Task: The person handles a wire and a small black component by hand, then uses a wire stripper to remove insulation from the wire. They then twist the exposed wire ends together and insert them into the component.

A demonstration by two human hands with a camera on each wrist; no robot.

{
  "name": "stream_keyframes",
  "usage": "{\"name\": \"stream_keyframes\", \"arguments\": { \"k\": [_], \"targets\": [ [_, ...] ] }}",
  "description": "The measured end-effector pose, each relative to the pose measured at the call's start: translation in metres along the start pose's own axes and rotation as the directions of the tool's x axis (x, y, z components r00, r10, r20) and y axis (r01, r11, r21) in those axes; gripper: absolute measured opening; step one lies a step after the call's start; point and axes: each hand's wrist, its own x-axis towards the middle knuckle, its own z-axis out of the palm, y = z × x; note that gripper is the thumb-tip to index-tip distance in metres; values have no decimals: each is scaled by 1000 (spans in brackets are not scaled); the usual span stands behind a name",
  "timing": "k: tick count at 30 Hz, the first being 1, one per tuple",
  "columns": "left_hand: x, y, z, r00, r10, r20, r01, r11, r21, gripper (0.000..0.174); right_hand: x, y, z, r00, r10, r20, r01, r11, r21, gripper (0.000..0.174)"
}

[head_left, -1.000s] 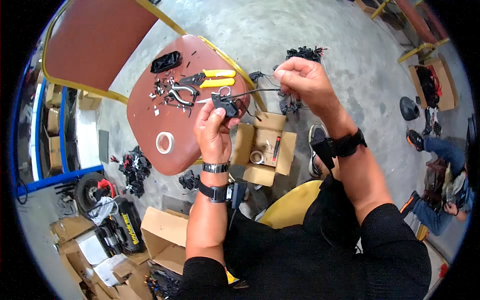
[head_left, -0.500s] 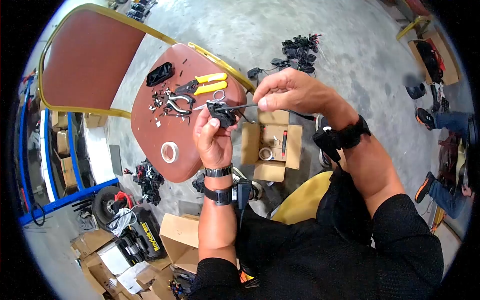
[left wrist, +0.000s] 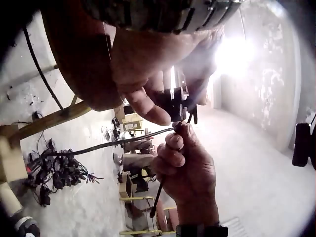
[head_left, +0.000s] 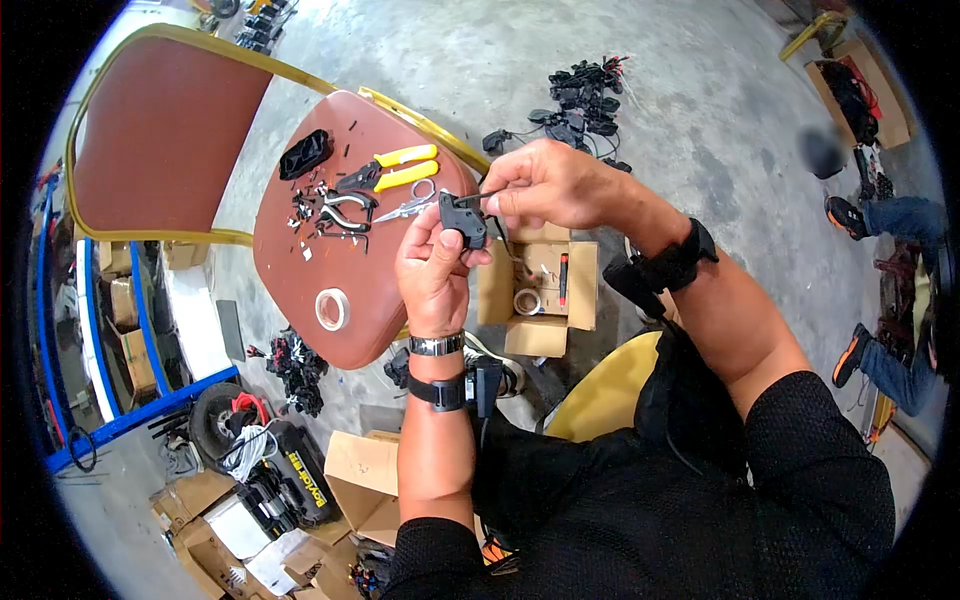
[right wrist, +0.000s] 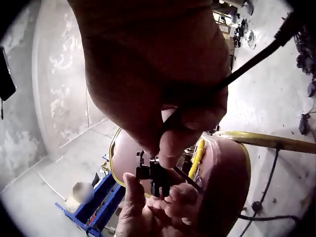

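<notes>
My left hand (head_left: pixel 437 280) grips a small black plastic housing (head_left: pixel 463 222) between thumb and fingers, with black leads coming out of it. Close beside it, my right hand (head_left: pixel 550 185) pinches a black cable (right wrist: pixel 252 64) near the housing's upper edge. In the left wrist view, that right hand (left wrist: pixel 185 170) has its thumb and forefinger right at the housing's end. A dark cable (left wrist: pixel 106 144) runs off to the side there. Seen from the right wrist, the housing (right wrist: pixel 157 178) sits upright in the left fingers, directly below the right fingertips.
A brown chair seat (head_left: pixel 290 270) holds scissors (head_left: pixel 410 208), yellow-handled wire strippers (head_left: pixel 405 165), pliers (head_left: pixel 345 212), a tape roll (head_left: pixel 331 309) and black and white scraps. An open cardboard box (head_left: pixel 540 340) stands on the floor below my hands. Black cabled parts (head_left: pixel 585 100) lie beyond.
My right hand has moved left along the cable, from holding it stretched out to pinching it close against the housing. My left hand keeps its grip. The head view has shifted slightly.
</notes>
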Motion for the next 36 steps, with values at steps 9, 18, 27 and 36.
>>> {"name": "stream_keyframes", "arguments": {
  "k": [9, 18, 27, 36],
  "targets": [
    [2, 0, -4, 999, -15, -36, 16, 1000, 9, 38, 2, -7, -11, 945, 12, -326, -12, 1000, 2, 21],
    [1, 5, -7, 995, 57, -85, -55, 998, 24, 41, -9, -7, -49, 735, -126, -667, 297, 943, 149, 24],
    [-3, 14, 0, 980, 138, -142, -118, 983, 143, 46, -18, -6, -62, 670, -134, -730, 377, 909, 179, 23],
    [-5, 14, 5, 970, 179, -162, -145, 969, 201, 41, -18, -4, -71, 646, -108, -756, 462, 843, 274, 18]
  ]
}}
